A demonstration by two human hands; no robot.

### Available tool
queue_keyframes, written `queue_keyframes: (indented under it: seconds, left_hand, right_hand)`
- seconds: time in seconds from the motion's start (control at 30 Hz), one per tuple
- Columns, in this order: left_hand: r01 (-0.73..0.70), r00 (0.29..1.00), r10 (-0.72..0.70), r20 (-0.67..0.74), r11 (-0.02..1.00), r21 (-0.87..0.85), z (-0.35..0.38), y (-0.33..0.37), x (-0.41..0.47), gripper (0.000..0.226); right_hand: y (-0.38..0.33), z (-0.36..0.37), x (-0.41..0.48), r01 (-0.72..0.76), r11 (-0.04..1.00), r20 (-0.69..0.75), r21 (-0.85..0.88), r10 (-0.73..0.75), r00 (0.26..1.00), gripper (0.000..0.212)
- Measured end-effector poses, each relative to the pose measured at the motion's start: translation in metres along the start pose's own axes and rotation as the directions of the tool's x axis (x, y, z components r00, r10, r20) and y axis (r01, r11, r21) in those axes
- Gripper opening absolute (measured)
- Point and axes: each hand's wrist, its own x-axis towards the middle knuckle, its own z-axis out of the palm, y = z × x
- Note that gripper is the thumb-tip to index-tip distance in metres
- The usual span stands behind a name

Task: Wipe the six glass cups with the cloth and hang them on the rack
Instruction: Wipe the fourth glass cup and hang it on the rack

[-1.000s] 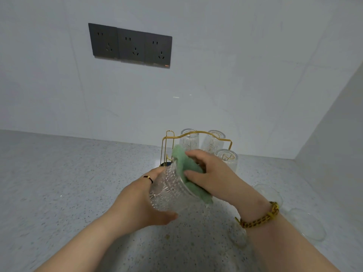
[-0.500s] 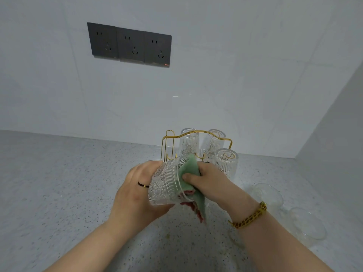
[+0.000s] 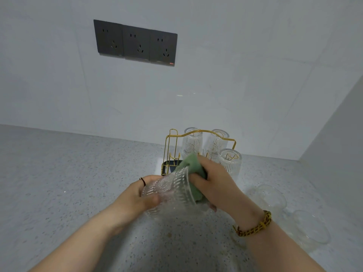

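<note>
Three cups (image 3: 192, 144) hang on the rack (image 3: 172, 142) while the left hand (image 3: 135, 199) curls round a fourth cup (image 3: 169, 193) and the right hand (image 3: 218, 187) pinches the cloth (image 3: 189, 163) at its mouth, mid-wipe; hanging it seems next.

Home kitchen corner: speckled grey stone desk (image 3: 59, 183) meets white tiled wall (image 3: 235, 75), a row of three dark grey wall sockets (image 3: 135, 43) above, gold wire cup rack (image 3: 172, 146) holding ribbed clear glass cups (image 3: 230, 161).
</note>
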Motion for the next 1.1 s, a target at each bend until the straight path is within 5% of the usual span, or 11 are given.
queue_keyframes:
  seconds: [0.1, 0.17, 0.23, 0.4, 0.47, 0.6, 0.7, 0.77, 0.93, 1.03, 1.1]
  left_hand:
    - [-0.075, 0.94, 0.143, -0.308, 0.972, 0.224, 0.016, 0.011, -0.002, 0.062]
    - [-0.088, 0.917, 0.208, -0.341, 0.938, 0.335, 0.023, 0.013, -0.002, 0.073]
    - [-0.092, 0.943, 0.19, -0.272, 0.937, 0.336, 0.021, 0.012, -0.001, 0.072]
    - [0.127, 0.986, -0.096, 0.138, 0.964, -0.234, 0.0, -0.002, 0.0, 0.093]
    - [0.137, 0.98, -0.081, 0.184, 0.938, -0.32, -0.002, -0.008, 0.001, 0.086]
    - [-0.119, 0.987, 0.116, -0.109, 0.993, -0.017, 0.01, 0.003, 0.0, 0.099]
    - [-0.173, 0.941, 0.211, -0.263, 0.972, 0.16, 0.024, 0.016, -0.008, 0.073]
    - [-0.157, 0.945, 0.207, -0.253, 0.966, 0.204, 0.023, 0.015, -0.008, 0.074]
    - [0.085, 0.996, -0.073, 0.044, 0.926, -0.367, -0.006, 0.005, -0.002, 0.095]
    - [0.234, 0.969, -0.179, 0.171, 0.888, -0.397, -0.007, -0.004, -0.005, 0.099]
    - [0.19, 0.981, -0.163, 0.103, 0.91, -0.368, -0.004, -0.006, -0.004, 0.106]
  right_hand:
    - [0.01, 0.002, 0.004, -0.25, 0.922, 0.054, 0.294, 0.245, 0.968, 0.01]
    - [0.016, 0.005, 0.003, -0.364, 0.813, 0.151, 0.456, 0.332, 0.931, 0.01]
    - [0.017, 0.005, 0.002, -0.31, 0.86, 0.093, 0.404, 0.299, 0.95, 0.008]
    - [0.0, 0.0, -0.005, 0.045, 0.999, -0.042, 0.027, -0.043, 0.998, 0.013]
    - [-0.005, 0.0, -0.006, 0.112, 0.993, -0.035, -0.042, -0.114, 0.993, 0.022]
    - [0.003, 0.003, -0.001, -0.06, 0.986, -0.048, 0.158, 0.069, 0.996, 0.011]
    - [0.01, 0.016, -0.004, -0.284, 0.776, 0.116, 0.563, 0.266, 0.957, 0.012]
    - [0.011, 0.017, -0.003, -0.308, 0.695, 0.142, 0.649, 0.286, 0.947, 0.015]
    - [0.001, 0.005, 0.002, -0.02, 0.966, -0.038, 0.258, 0.031, 0.999, 0.013]
    - [-0.002, 0.007, 0.0, 0.124, 0.99, -0.009, 0.074, -0.124, 0.992, 0.021]
    - [0.002, 0.008, 0.0, 0.076, 0.986, -0.047, 0.145, -0.07, 0.996, 0.018]
